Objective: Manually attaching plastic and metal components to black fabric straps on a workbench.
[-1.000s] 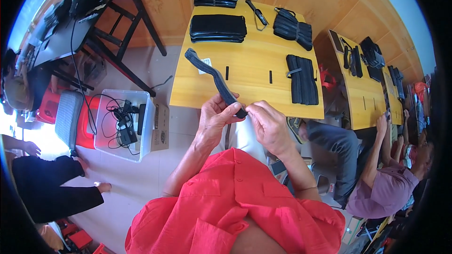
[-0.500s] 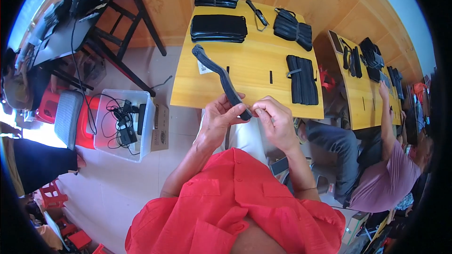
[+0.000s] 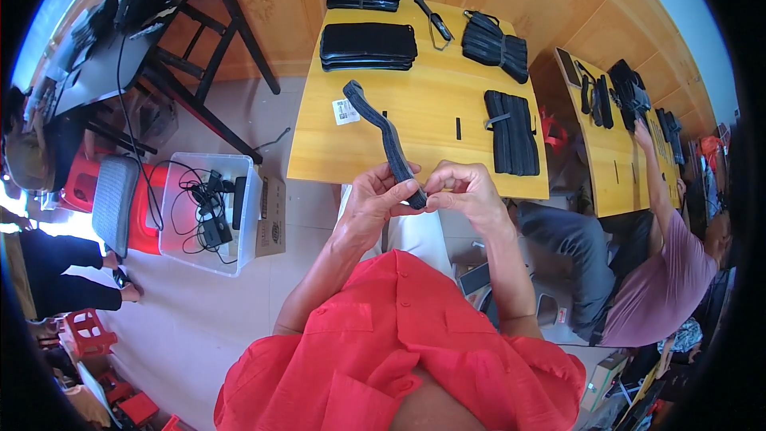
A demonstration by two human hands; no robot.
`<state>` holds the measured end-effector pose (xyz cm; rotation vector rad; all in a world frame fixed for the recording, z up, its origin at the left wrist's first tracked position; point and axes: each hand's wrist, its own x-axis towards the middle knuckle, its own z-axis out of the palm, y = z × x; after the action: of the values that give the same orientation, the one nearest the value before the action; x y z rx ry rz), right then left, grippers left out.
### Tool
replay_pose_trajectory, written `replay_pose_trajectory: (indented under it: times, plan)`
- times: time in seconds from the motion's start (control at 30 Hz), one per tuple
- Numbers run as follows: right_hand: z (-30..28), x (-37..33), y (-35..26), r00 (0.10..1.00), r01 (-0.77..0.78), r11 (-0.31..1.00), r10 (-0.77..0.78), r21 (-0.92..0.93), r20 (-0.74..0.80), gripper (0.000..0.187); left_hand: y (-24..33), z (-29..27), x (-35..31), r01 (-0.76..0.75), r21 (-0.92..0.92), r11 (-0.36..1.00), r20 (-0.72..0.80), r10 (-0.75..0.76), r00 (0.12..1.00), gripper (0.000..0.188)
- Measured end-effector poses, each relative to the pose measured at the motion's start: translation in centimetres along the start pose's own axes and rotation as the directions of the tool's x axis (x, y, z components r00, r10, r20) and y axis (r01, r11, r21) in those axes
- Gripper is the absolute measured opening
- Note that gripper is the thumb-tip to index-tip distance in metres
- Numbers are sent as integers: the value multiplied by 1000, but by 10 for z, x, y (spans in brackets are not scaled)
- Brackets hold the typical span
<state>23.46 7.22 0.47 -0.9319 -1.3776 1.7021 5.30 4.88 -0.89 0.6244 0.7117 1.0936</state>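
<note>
A long, dark grey-black fabric strap (image 3: pixel 388 140) rises from my hands and bends over the near part of the yellow table. My left hand (image 3: pixel 375 198) is closed round its lower part, with the thumb pressed on top. At the strap's near end, my right hand (image 3: pixel 471 195) pinches its edge between thumb and fingers; what lies right under those fingertips is hidden. A white printed label (image 3: pixel 345 112) lies on the table beside the strap's far end.
The yellow table (image 3: pixel 319 144) bears stacked black flat cases (image 3: pixel 369 44), tied black bundles (image 3: pixel 511 132) and a black looped strap (image 3: pixel 435 22). Left stands a clear bin (image 3: pixel 247 215) of cables beside a red stool (image 3: pixel 144 235). At the right, a person (image 3: pixel 658 295) sits by another table.
My right hand has closed in on the strap's near end. The strap's far end has swung slightly right, uncovering more of the label. The person at the right has reached farther over their table.
</note>
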Motion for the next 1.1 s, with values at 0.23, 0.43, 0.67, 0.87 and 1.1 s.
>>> replay_pose_trajectory:
  times: [0.23, 0.43, 0.67, 0.87, 1.1]
  plan:
    - [-1, -1, 1, 995, -96, 995, 97, 37, -23, 10, -5, -4, -1, -2, 54, 999, -6, 2, 1000, 31]
    - [28, -9, -6, 857, 359, 610, -515, -706, -9, 10, -9, -6, 4, -10, -54, 998, -59, 7, 998, 30]
    - [37, -7, 6, 758, 385, 421, -652, -821, 21, 14, -9, -5, 4, -17, 28, 999, -37, 18, 999, 33]
    - [10, 10, 4, 745, 309, 344, -667, -887, 0, 6, -6, -9, -2, 163, 187, 969, 82, -181, 980, 38]
    - [-70, 32, 6, 608, 7, 222, -775, -975, -173, 2, -19, -23, -24, 408, 113, 906, 307, -422, 853, 27]
